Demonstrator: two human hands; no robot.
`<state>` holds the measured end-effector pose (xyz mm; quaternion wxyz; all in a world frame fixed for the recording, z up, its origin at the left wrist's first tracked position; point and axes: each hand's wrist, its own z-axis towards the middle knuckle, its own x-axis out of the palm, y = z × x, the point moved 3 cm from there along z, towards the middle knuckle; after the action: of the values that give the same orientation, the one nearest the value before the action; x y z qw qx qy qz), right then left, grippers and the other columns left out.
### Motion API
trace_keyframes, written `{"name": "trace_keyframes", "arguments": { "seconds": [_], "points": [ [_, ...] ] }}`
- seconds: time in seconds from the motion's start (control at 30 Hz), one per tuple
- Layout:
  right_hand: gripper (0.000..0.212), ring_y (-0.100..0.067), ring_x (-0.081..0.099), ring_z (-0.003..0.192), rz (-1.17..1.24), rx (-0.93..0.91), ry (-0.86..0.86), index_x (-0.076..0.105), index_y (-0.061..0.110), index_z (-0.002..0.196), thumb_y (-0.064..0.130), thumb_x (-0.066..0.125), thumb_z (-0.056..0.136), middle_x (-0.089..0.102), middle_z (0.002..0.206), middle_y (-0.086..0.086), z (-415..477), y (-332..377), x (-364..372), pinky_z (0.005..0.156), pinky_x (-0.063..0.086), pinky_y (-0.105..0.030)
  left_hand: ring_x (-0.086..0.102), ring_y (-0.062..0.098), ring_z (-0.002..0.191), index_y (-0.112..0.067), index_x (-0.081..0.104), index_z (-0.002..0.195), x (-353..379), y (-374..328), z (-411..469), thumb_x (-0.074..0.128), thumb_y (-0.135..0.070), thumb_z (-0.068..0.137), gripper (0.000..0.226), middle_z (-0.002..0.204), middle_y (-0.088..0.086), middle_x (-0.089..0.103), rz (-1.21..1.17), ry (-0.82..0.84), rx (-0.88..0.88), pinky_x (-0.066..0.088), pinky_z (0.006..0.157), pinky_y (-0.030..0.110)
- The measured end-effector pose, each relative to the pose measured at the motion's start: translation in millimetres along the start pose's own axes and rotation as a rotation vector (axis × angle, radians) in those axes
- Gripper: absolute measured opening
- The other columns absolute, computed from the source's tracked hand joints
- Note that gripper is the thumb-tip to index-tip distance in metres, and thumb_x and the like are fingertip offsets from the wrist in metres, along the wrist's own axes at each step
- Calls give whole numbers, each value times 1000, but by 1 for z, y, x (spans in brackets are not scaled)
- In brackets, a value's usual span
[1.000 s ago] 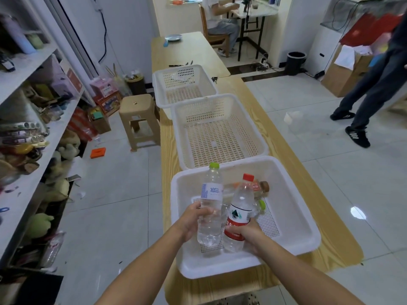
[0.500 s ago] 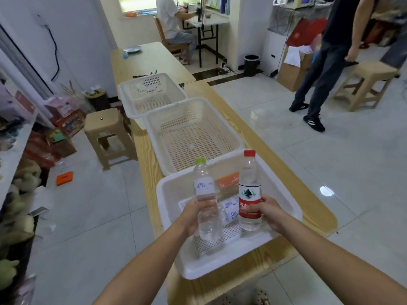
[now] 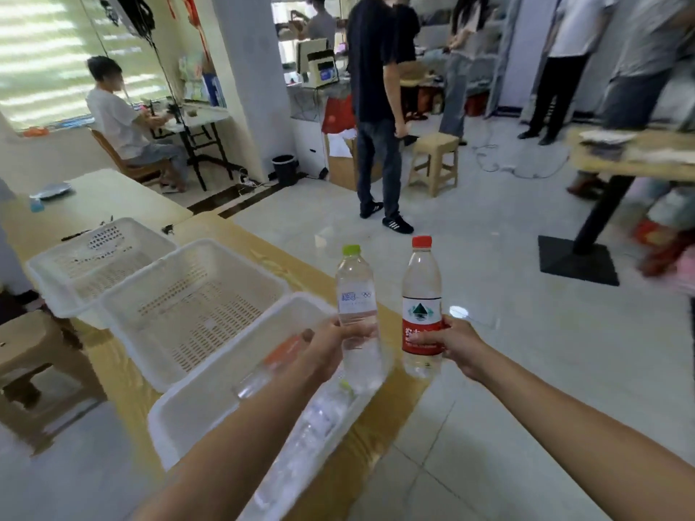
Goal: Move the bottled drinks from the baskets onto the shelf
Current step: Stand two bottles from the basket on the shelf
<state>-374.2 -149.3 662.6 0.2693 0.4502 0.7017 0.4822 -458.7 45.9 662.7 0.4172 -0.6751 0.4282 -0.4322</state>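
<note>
Two bottles mid-carry: left hand (image 3: 323,347) grips green-cap bottle (image 3: 355,295), right hand (image 3: 455,344) grips red-cap bottle (image 3: 421,291), both upright by the basket's (image 3: 210,404) right rim. Shelf not visible; next, turn and place.

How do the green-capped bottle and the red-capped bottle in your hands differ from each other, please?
The green-capped bottle has a lime cap and a pale, mostly see-through label; the red-capped bottle has a red cap and a bold red-and-white label. The left hand holds the green-capped bottle, while the right hand holds the red-capped bottle. Both are clear plastic, upright, hold clear liquid and are gripped around the lower half.
</note>
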Motion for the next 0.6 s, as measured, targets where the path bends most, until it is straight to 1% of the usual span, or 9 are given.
{"name": "trace_keyframes", "arguments": {
  "seconds": [0.1,0.2,0.23,0.3,0.37,0.43,0.5,0.53,0.6],
  "points": [
    [37,-17,66,82,55,-29,-160,65,13,94,-5,79,64,70,91,-5,-33,1,-64,65,50,-28,68,17,69,-5,69,87,68,1,19,72,-3,58,30,76,5,73,58,133,-2,52,75,29],
    [36,-20,65,85,102,-46,-344,64,15,90,-3,80,64,70,93,-6,-72,-7,-132,69,51,-30,69,17,71,-5,69,92,143,9,29,75,-6,52,40,79,5,74,118,284,-9,53,68,24],
    [38,-22,65,88,113,-47,-404,65,14,93,-1,82,63,70,96,-7,-88,-11,-153,73,52,-32,69,19,72,-3,69,93,169,13,31,76,-6,51,43,81,7,74,124,330,-16,54,67,24],
    [43,-24,66,91,135,-53,-525,65,13,98,-1,83,61,70,101,-9,-122,-22,-193,80,52,-35,68,23,75,0,69,96,220,26,32,75,-4,54,43,84,10,73,133,435,-49,54,70,28],
    [43,-23,66,90,167,-54,-628,66,14,97,-2,83,60,70,101,-10,-160,-35,-227,80,52,-35,69,25,81,0,68,100,271,40,28,74,-3,58,42,90,11,73,162,551,-82,54,75,33],
    [44,-23,66,92,186,-46,-725,66,16,95,0,85,58,71,101,-8,-199,-48,-254,83,52,-35,68,29,91,0,66,108,319,56,22,75,-3,61,47,101,15,72,208,662,-108,54,80,37],
    [52,-25,66,96,209,-44,-811,66,18,97,7,89,52,71,103,-7,-234,-63,-279,91,51,-40,67,33,97,0,64,113,363,72,13,75,-2,65,49,107,16,70,254,761,-123,54,83,40],
    [60,-26,66,98,226,-46,-860,66,18,99,12,92,45,71,104,-7,-252,-72,-290,94,50,-43,67,33,96,1,63,113,384,79,7,74,1,68,46,106,16,70,277,808,-129,55,82,39],
    [82,-25,67,97,262,-59,-946,66,18,105,24,95,28,72,103,-7,-285,-88,-308,95,50,-43,67,29,89,3,63,112,425,92,-9,71,4,72,41,98,15,70,322,906,-140,56,75,35]
  ]
}}
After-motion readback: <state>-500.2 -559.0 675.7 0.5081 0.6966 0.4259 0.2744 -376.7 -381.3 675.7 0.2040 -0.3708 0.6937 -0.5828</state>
